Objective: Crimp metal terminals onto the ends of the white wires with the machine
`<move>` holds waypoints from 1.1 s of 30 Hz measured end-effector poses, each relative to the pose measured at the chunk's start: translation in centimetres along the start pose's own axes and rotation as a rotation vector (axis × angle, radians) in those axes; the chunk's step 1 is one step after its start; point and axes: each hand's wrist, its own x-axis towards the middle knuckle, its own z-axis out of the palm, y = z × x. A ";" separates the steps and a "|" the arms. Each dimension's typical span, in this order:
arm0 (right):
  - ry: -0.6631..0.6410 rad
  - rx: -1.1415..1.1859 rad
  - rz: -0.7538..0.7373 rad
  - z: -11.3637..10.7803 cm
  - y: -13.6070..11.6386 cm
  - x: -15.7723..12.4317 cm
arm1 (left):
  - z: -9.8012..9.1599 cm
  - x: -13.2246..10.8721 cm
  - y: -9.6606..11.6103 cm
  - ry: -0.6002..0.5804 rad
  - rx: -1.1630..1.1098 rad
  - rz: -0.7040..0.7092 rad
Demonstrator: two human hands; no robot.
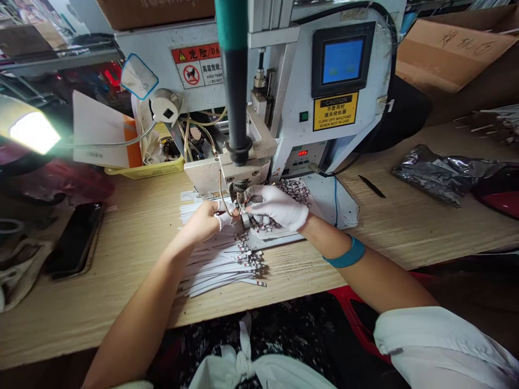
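Note:
My left hand, with white coverings on some fingers, pinches at the small metal fixture under the machine head. From the right, my white-gloved right hand meets it there, its fingers bent together. Whatever the fingertips hold is too small and hidden to make out. Below my left hand lies a bundle of flat white strips with small metallic, red-marked ends pointing right. A pile of small dark, white and red pieces lies behind and beneath my right hand on a pale plate.
The machine has a lit blue screen and a hot-surface warning label. On the left are a phone, a bright lamp and a yellow basket. Black tweezers and a plastic bag lie right.

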 end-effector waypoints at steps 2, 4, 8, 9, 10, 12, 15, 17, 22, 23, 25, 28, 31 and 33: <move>-0.003 0.012 -0.008 -0.1 0.1 0.1 | 0.0 0.1 0.0 0.018 -0.005 -0.002; -0.006 0.018 -0.015 -0.1 0.3 0.1 | 0.0 0.1 0.1 0.024 -0.022 -0.007; -0.002 0.006 -0.021 -0.1 0.4 0.1 | 0.1 0.0 0.2 0.023 -0.036 -0.020; -0.004 0.005 -0.028 -0.1 0.5 0.1 | 0.1 0.0 0.2 0.025 -0.031 -0.021; -0.007 0.008 -0.036 -0.1 0.5 0.1 | 0.1 0.1 0.2 0.030 -0.024 -0.022; -0.017 0.015 -0.054 -0.2 0.6 0.1 | 0.1 0.1 0.2 0.036 -0.014 -0.024; -0.023 0.011 -0.070 -0.2 0.5 0.0 | 0.1 0.0 0.3 0.033 -0.014 -0.022; -0.017 -0.001 -0.068 -0.1 0.5 0.0 | 0.2 -0.1 0.4 0.024 -0.024 -0.011; 0.058 -0.101 -0.136 0.1 0.4 0.0 | 0.3 -0.2 0.2 0.020 0.014 0.066; 0.082 -0.131 -0.166 0.0 0.4 0.0 | 0.3 -0.2 0.1 0.027 0.035 0.083; 0.106 -0.176 -0.189 -0.3 0.2 -0.1 | 0.0 -0.4 0.1 0.047 0.076 0.100; 0.032 -0.153 -0.110 -1.3 -0.2 -0.7 | -0.8 -1.1 0.1 0.066 0.166 0.119; -0.160 -0.093 0.025 -2.2 -0.5 -1.3 | -1.8 -2.1 0.2 0.027 0.330 0.085; -0.283 -0.079 0.116 -2.3 -0.6 -1.5 | -2.0 -2.7 0.2 -0.017 0.428 0.040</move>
